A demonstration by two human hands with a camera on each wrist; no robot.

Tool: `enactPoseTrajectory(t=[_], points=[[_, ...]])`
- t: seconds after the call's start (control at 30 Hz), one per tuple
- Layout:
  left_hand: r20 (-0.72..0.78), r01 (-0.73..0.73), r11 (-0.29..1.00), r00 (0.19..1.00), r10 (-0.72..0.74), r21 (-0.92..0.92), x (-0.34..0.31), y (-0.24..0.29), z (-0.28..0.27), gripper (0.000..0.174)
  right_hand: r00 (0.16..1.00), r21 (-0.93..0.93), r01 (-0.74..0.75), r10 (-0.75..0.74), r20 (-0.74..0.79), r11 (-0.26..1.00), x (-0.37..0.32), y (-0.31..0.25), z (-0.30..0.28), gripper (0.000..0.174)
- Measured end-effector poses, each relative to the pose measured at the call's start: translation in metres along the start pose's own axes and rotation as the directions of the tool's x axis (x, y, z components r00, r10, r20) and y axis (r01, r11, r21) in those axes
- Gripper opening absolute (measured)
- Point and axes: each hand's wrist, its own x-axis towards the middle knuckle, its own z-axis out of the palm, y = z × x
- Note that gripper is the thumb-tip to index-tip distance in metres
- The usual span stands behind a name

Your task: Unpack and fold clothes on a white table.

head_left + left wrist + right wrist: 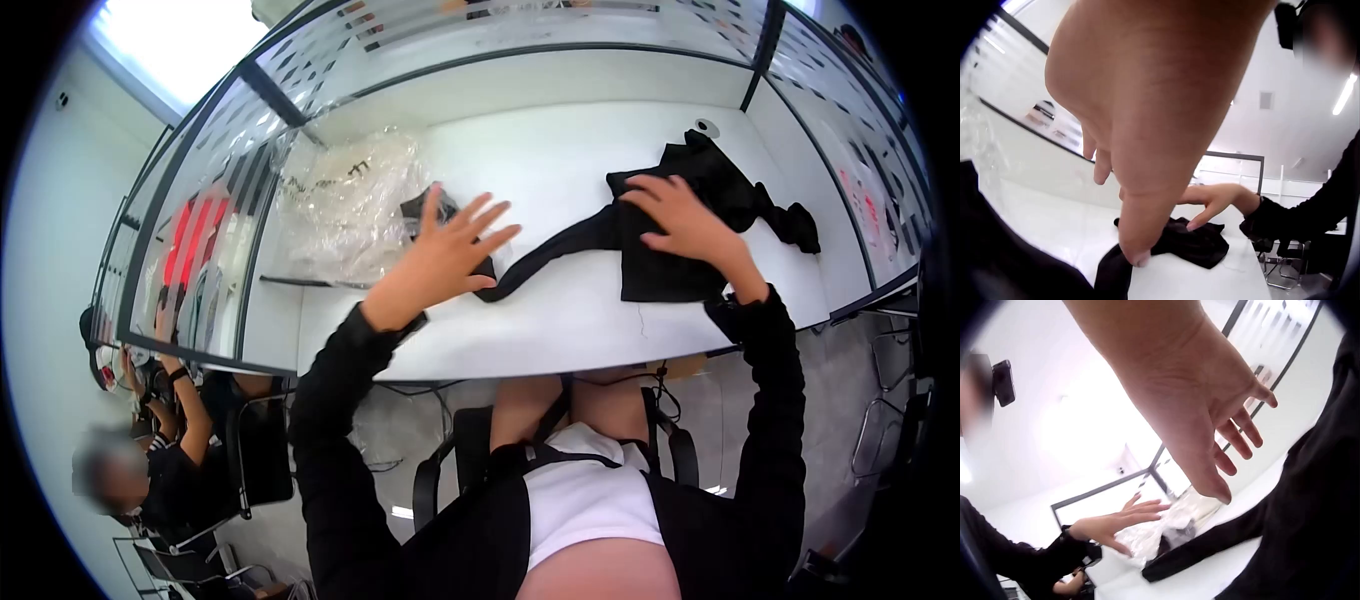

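A black garment [655,265] lies spread on the white table, one long sleeve [560,242] stretched toward the left. My right hand [688,222] is over the body of the garment with fingers spread; whether it touches the cloth I cannot tell. My left hand [437,262], fingers spread apart, is above the sleeve's left end and holds nothing. In the right wrist view the right hand [1200,412] shows its palm and loosely extended fingers, with the black cloth [1304,506] beside and below. The left wrist view has the left hand [1141,125] above the dark sleeve [1113,269].
Crumpled clear plastic packaging [345,210] lies at the table's left, with a dark item partly behind my left hand. Framed transparent partitions [210,215] edge the table on the left, back and right. Another person [170,465] sits at the far left.
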Motion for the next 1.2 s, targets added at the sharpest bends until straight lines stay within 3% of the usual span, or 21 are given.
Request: enactPoseTrajectory(t=[0.07, 0.17, 0.2, 0.3, 0.33, 0.37, 0.4, 0.5, 0.53, 0.6, 0.7, 0.73, 0.83, 0.87, 0.97, 1.1, 1.2], points=[[-0.018, -0.004, 0.999, 1.000, 0.005, 0.046, 0.001, 0.014, 0.030, 0.070, 0.990, 0.055, 0.069, -0.075, 0.119, 0.996, 0.015, -0.037, 0.013, 0.058], [-0.133, 0.030, 0.999, 0.991, -0.033, -0.018, 0.004, 0.004, 0.070, 0.052, 0.975, 0.028, 0.169, -0.171, 0.140, 0.985, 0.028, -0.064, 0.046, 0.062], [-0.212, 0.031, 0.999, 0.976, -0.038, -0.038, 0.004, 0.002, 0.076, 0.035, 0.977, 0.002, 0.177, -0.176, 0.119, 0.984, 0.029, -0.067, 0.057, 0.060], [-0.133, 0.114, 0.993, 0.985, -0.114, -0.011, 0.000, -0.007, 0.081, 0.024, 0.975, -0.076, 0.214, -0.208, 0.079, 0.974, 0.036, -0.073, 0.075, 0.053], [-0.219, 0.108, 0.993, 0.969, -0.113, -0.039, -0.003, -0.008, 0.081, 0.011, 0.970, -0.104, 0.235, -0.226, 0.089, 0.966, 0.040, -0.070, 0.076, 0.050], [-0.186, 0.160, 0.987, 0.970, -0.157, 0.000, -0.007, -0.011, 0.081, 0.009, 0.965, -0.130, 0.255, -0.243, 0.103, 0.958, 0.042, -0.068, 0.076, 0.048], [-0.152, 0.210, 0.977, 0.968, -0.202, 0.038, -0.012, -0.014, 0.082, 0.006, 0.952, -0.035, 0.305, -0.306, -0.008, 0.952, 0.042, -0.065, 0.075, 0.038], [-0.144, 0.320, 0.942, 0.942, -0.304, 0.102, -0.032, -0.026, 0.076, 0.009, 0.975, -0.008, 0.189, -0.186, 0.123, 0.982, 0.035, -0.067, 0.059, 0.030], [-0.175, 0.355, 0.928, 0.926, -0.333, 0.112, -0.041, -0.032, 0.084, 0.011, 0.978, 0.020, 0.210, -0.210, -0.014, 0.978, 0.031, -0.060, 0.060, 0.028], [-0.291, 0.431, 0.899, 0.872, -0.393, 0.078, -0.055, -0.035, 0.081, 0.016, 0.988, 0.010, 0.130, -0.129, -0.087, 0.991, 0.026, -0.050, 0.049, 0.023], [-0.319, 0.557, 0.821, 0.807, -0.498, 0.127, -0.074, -0.046, 0.072, 0.008, 0.978, 0.031, 0.012, -0.005, -0.208, 0.999, 0.010, -0.027, 0.038, 0.018], [-0.342, 0.535, 0.837, 0.813, -0.472, 0.115, -0.081, -0.053, 0.071, 0.012, 0.968, -0.004, -0.046, 0.044, -0.246, 0.999, 0.005, -0.013, 0.039, 0.018], [-0.200, 0.645, 0.711, 0.685, -0.700, -0.281, -0.095, -0.072, 0.073, 0.017, 0.920, -0.065, -0.218, 0.183, -0.348, 0.974, -0.017, 0.030, 0.036, 0.019], [-0.223, 0.607, 0.717, 0.689, -0.689, -0.342, -0.100, -0.078, 0.077, 0.023, 0.911, -0.067, -0.260, 0.221, -0.348, 0.963, -0.026, 0.047, 0.037, 0.021], [0.121, 0.652, 0.325, 0.542, -0.831, -0.685, -0.106, -0.085, 0.081, 0.023, 0.930, -0.136, -0.299, 0.257, -0.261, 0.944, -0.054, 0.085, 0.060, 0.031], [0.123, 0.570, 0.269, 0.556, -0.822, -0.776, -0.110, -0.095, 0.092, 0.023, 0.953, -0.200, -0.286, 0.256, -0.161, 0.937, -0.053, 0.086, 0.065, 0.040], [0.119, 0.574, 0.287, 0.566, -0.816, -0.767, -0.112, -0.098, 0.099, 0.022, 0.953, -0.233, -0.274, 0.231, -0.196, 0.933, -0.046, 0.081, 0.066, 0.042]])
